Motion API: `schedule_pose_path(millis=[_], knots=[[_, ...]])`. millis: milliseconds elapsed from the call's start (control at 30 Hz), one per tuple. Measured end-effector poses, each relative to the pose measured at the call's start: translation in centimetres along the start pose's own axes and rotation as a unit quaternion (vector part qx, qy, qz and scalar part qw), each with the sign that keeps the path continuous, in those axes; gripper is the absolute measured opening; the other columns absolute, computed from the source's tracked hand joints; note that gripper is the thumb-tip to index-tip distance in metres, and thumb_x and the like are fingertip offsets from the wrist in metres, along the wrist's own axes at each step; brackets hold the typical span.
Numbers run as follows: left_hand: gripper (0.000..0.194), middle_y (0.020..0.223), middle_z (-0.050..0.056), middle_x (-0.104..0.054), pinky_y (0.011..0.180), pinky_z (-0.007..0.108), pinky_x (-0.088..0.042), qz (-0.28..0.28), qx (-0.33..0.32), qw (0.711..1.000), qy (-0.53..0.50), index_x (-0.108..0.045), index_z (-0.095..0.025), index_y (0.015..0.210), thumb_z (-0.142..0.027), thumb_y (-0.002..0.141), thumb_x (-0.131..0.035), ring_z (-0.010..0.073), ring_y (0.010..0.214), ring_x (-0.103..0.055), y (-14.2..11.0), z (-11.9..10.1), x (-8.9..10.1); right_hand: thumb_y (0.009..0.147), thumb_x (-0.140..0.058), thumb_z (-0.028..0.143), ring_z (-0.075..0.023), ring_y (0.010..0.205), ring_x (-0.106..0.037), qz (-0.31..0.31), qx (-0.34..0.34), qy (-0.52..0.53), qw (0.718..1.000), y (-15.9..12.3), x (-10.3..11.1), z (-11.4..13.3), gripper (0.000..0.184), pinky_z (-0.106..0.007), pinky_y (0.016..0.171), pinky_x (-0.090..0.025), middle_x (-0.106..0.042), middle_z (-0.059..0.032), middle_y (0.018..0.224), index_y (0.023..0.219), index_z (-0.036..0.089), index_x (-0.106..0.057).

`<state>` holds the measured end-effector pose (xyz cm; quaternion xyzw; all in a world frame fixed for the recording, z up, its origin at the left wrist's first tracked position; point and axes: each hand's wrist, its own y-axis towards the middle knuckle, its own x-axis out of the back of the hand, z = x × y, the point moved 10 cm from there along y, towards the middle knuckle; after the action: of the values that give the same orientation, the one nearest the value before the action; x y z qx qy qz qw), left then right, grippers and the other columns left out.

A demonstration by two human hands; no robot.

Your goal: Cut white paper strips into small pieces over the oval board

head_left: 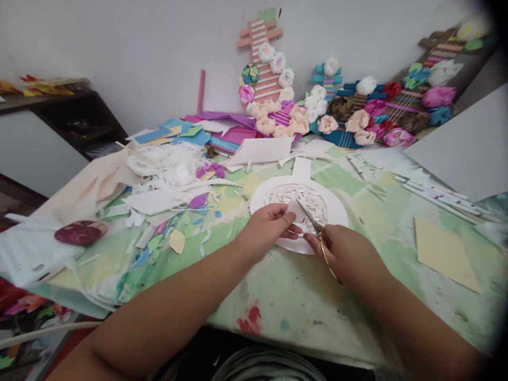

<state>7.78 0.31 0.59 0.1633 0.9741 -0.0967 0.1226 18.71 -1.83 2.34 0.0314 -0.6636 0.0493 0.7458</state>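
My left hand (273,225) pinches a small piece of white paper (294,210) between thumb and fingers. In my right hand (345,248) is a pair of scissors (317,226) with gold-coloured handles, its blades pointing up and left at the paper. Beneath both hands lies a round white paper disc (337,203) with a raised-looking ring and a rectangular tab at its far side. Many small white paper scraps (323,203) are heaped in its middle. My fingers hide part of the disc's near edge.
A tangle of white string (170,164) and coloured paper scraps lie to the left, near a power bank (35,254). Paper-flower guitar decorations (273,90) lean on the wall behind. White sticks (440,196) and a cream sheet (446,254) lie at right.
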Motion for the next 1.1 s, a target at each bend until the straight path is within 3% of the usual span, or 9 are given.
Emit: schedule_pose_path(millis=[367,667,1100], knots=[[0.007,0.06,0.001,-0.056,0.062,0.024,-0.049,-0.021,0.026,0.999,-0.021,-0.052,-0.012,0.069,-0.018,0.07,-0.052,0.008,0.057,-0.057,0.0,0.8,0.1,0.078,-0.023,0.051,-0.0149,0.05,-0.047,0.016,-0.007,-0.04,0.999,-0.3,-0.6,0.2,0.047,-0.024,0.043,-0.022,-0.051,-0.0043,0.053,0.057,0.018,-0.048],[0.006,0.061,0.003,-0.056,0.062,0.024,-0.049,-0.059,0.093,0.993,-0.035,-0.047,-0.012,0.065,-0.013,0.07,-0.05,0.0084,0.058,-0.057,-0.4,1.9,0.3,0.075,-0.024,0.059,-0.0145,0.049,-0.048,0.128,-0.012,0.023,0.991,-0.2,-2.1,-0.1,0.053,-0.023,0.044,-0.026,-0.057,-0.0064,0.056,0.054,0.018,-0.05],[0.002,0.064,0.004,-0.057,0.056,0.019,-0.048,-0.052,0.156,0.986,-0.03,-0.046,-0.012,0.072,-0.011,0.071,-0.048,0.0068,0.054,-0.056,-0.4,3.3,0.3,0.069,-0.025,0.065,-0.0136,0.047,-0.046,0.209,-0.03,0.057,0.976,-0.2,-3.9,-1.5,0.056,-0.024,0.045,-0.029,-0.055,-0.0051,0.053,0.05,0.018,-0.05]])
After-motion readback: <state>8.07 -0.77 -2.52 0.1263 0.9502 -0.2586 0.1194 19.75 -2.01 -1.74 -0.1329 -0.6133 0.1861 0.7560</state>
